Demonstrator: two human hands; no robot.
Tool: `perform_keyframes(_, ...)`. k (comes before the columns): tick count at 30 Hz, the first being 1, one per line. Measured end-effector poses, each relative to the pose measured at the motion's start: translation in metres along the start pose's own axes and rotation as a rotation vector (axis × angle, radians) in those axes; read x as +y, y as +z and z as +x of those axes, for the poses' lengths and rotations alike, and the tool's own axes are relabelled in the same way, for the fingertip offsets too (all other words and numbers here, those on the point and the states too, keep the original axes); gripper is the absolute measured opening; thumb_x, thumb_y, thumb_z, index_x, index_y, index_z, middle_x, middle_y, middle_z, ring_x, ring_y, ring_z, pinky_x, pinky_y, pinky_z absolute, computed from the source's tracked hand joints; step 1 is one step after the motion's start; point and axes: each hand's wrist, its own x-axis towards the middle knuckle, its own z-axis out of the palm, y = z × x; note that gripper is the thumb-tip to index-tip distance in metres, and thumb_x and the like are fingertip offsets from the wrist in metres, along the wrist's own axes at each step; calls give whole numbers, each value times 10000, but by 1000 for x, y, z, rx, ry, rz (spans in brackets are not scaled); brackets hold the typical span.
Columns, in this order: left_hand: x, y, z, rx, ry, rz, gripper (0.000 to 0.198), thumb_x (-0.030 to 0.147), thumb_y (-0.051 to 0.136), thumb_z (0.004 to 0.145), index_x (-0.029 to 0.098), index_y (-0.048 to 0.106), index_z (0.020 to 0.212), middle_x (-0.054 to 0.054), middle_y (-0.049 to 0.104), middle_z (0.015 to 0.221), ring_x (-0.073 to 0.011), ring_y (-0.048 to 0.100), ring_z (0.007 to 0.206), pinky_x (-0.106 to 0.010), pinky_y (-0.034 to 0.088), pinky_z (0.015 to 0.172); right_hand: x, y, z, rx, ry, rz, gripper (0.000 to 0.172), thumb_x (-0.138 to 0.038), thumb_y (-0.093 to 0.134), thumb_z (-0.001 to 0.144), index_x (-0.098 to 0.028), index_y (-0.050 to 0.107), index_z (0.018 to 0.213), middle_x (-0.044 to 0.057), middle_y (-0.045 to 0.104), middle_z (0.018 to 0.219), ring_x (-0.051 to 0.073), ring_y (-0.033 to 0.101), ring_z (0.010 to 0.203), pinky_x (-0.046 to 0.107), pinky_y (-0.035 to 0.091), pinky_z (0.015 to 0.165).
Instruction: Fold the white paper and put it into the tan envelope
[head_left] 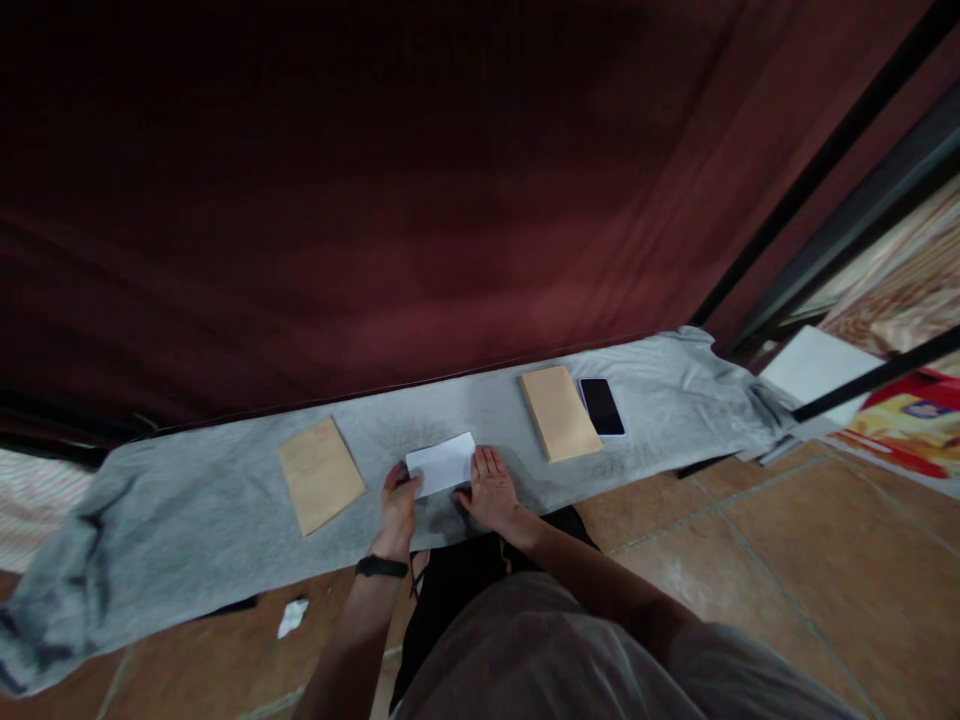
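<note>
Two hands [397, 505] [491, 490] touch one white paper [442, 463] between two envelopes [320, 475] [560, 412].

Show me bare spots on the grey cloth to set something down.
Bare: grey cloth left of the brown envelope, and right of the phone. Crowded: the middle, where left hand and right hand touch the white paper, near the envelope stack.
</note>
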Motion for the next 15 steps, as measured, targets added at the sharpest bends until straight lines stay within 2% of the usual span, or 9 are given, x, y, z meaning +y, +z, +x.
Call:
perform_keyframes(2, 11, 3, -7, -30, -33, -93, 589, 213, 683, 661, 145, 603, 1240, -42, 715, 860, -198, 684, 772, -342, 550, 729, -1, -8, 3, -3, -12, 34, 684, -423, 608, 927, -27, 460, 1464, 245, 425, 1541, 353, 414, 1424, 493, 314, 1187)
perform_keyframes(4, 27, 7, -14, -112, -10, -144, 638, 245, 715, 678, 166, 583, 1298, -56, 725, 945, -198, 689, 826, -324, 548, 741, -3, -17, 8, 10, 16, 176, 520, -291, 555, 949, -129, 516, 1441, 193, 506, 1498, 319, 500, 1351, 480, 369, 1149)
perform_keyframes(6, 43, 12, -21, -194, 44, -178, 625, 364, 693, 772, 200, 549, 1358, -82, 720, 1076, -209, 694, 922, -317, 552, 757, -5, -23, 16, 62, 131, 517, 420, -220, 532, 942, -198, 606, 1354, 151, 605, 1400, 293, 561, 1278, 455, 401, 1122)
perform_keyframes(8, 54, 15, -24, -211, 72, -222, 567, 492, 575, 886, 227, 525, 1385, -110, 677, 1231, -222, 674, 1057, -322, 560, 791, -8, -27, 27, 123, 273, 887, 326, -276, 536, 947, -206, 682, 1230, 125, 689, 1254, 280, 619, 1188, 429, 452, 1072)
perform_keyframes(9, 56, 16, -26, -194, 67, -219, 549, 521, 532, 915, 234, 522, 1384, -117, 652, 1285, -227, 656, 1113, -324, 562, 805, -9, -27, 31, 141, 329, 1020, 319, -338, 520, 959, -192, 698, 1180, 119, 717, 1177, 274, 653, 1124, 415, 494, 1020)
perform_keyframes(11, 52, 19, -27, -162, 13, -142, 537, 508, 576, 903, 228, 534, 1359, -126, 652, 1279, -233, 650, 1127, -327, 563, 800, -11, -25, 39, 145, 392, 1155, 436, -456, 415, 997, -149, 698, 1124, 119, 744, 1044, 253, 708, 969, 380, 572, 864)
perform_keyframes(13, 41, 22, -29, -202, -49, -66, 564, 436, 684, 836, 205, 544, 1331, -115, 701, 1130, -220, 689, 1001, -324, 563, 758, -13, -21, 42, 134, 418, 1222, 556, -527, 327, 1008, -109, 679, 1111, 131, 752, 973, 235, 727, 842, 348, 595, 722)
perform_keyframes(15, 27, 25, -30, -286, -86, -66, 594, 377, 735, 780, 177, 553, 1309, -73, 716, 939, -182, 699, 814, -307, 552, 701, -13, -16, 39, 129, 438, 1285, 582, -574, 358, 987, -94, 668, 1100, 141, 756, 945, 228, 728, 778, 335, 592, 655)
